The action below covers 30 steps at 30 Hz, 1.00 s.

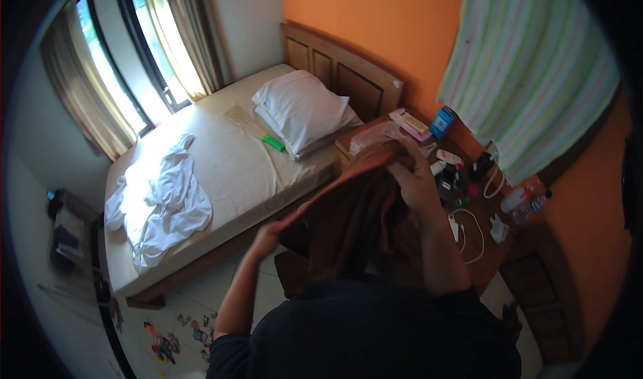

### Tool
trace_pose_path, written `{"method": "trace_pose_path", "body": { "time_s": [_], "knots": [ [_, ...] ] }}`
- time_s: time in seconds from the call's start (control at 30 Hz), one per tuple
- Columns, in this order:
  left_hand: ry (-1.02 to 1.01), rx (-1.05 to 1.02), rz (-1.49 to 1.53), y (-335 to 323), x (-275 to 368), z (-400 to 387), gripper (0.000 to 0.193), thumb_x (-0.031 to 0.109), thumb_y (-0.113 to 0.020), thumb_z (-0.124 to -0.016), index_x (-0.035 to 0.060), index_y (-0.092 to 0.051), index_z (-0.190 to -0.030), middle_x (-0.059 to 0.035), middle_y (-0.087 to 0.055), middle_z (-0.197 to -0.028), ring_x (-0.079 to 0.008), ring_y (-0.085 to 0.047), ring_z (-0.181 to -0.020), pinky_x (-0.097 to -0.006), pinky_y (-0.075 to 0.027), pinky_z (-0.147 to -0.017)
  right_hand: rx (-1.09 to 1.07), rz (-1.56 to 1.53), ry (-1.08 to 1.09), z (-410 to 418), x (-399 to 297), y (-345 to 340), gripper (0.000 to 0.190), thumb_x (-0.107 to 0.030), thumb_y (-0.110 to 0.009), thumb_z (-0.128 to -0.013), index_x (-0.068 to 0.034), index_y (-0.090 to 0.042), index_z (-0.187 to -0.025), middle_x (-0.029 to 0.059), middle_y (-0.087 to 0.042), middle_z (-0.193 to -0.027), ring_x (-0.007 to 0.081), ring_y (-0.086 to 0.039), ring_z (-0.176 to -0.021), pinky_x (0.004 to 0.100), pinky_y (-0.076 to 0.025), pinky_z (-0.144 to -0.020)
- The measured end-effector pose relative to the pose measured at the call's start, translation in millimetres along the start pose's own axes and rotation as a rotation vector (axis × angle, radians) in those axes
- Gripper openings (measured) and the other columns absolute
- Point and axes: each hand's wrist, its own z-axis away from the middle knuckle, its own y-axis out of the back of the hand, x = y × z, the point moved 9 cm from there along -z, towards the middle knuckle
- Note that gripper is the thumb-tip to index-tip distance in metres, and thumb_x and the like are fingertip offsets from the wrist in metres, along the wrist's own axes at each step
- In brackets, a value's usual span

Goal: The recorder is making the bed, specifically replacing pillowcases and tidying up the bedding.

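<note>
A brown cloth [346, 203] hangs in folds between my two raised hands, in front of my chest. My left hand [269, 235] grips its lower left edge, near the side of the bed. Higher up and to the right, my right hand [414, 178] is closed on the cloth's upper corner, in front of the wooden table. The cloth's edge is stretched slantwise between the hands, and the lower part falls in shadow towards my dark shirt.
Beyond stands a bed [226, 178] with white pillows [306, 110], a stick broom with green handle [273, 143] and a crumpled white sheet [171, 203]. At right, a wooden table [485, 258] holds bottles, boxes and cables. Small toys [163, 349] lie on the floor.
</note>
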Motion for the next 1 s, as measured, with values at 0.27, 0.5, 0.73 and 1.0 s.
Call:
{"method": "trace_pose_path", "body": {
  "time_s": [0.27,0.5,0.73,1.0],
  "knots": [
    [-0.269,0.242,0.115,82.1,237.5,9.9,0.021,-0.002,-0.037,-0.073,0.0001,-0.053,-0.087,-0.0068,-0.057,-0.078,-0.0133,-0.056,-0.074,-0.0235,-0.046,-0.066,0.071,0.264,-0.243,85.3,69.7,18.9,0.032,-0.009,-0.059,-0.077,-0.003,-0.050,-0.107,0.0043,-0.056,-0.092,0.0097,-0.053,-0.081,0.0227,-0.043,-0.066],
    [-0.549,-0.320,-0.369,-75.5,304.3,97.3,0.025,0.009,-0.055,-0.059,0.0051,-0.055,-0.084,-0.0167,-0.056,-0.069,-0.0334,-0.056,-0.069,-0.0383,-0.043,-0.059,-0.075,0.321,-0.050,158.5,30.9,-88.2,0.036,-0.015,-0.065,-0.071,-0.004,-0.049,-0.102,0.0073,-0.057,-0.084,0.0086,-0.053,-0.070,0.0225,-0.043,-0.065],
    [-0.417,-0.528,-0.046,-99.8,225.3,130.6,0.027,0.016,-0.059,-0.072,0.0049,-0.054,-0.096,-0.0154,-0.058,-0.078,-0.0286,-0.058,-0.076,-0.0335,-0.043,-0.067,-0.071,0.418,-0.263,204.7,-1.1,-62.0,0.021,-0.005,-0.057,-0.077,-0.005,-0.051,-0.097,0.0029,-0.057,-0.081,0.0085,-0.055,-0.074,0.0227,-0.043,-0.068],
    [-0.199,-0.575,-0.328,-100.0,106.5,94.3,0.026,0.007,-0.053,-0.074,0.0049,-0.057,-0.099,-0.0063,-0.059,-0.076,-0.0107,-0.052,-0.068,-0.0272,-0.042,-0.063,0.372,0.466,-0.145,232.8,-68.5,11.2,0.017,-0.006,-0.058,-0.077,-0.005,-0.054,-0.094,0.0017,-0.057,-0.082,0.0101,-0.054,-0.079,0.0222,-0.043,-0.072]
  ]
}}
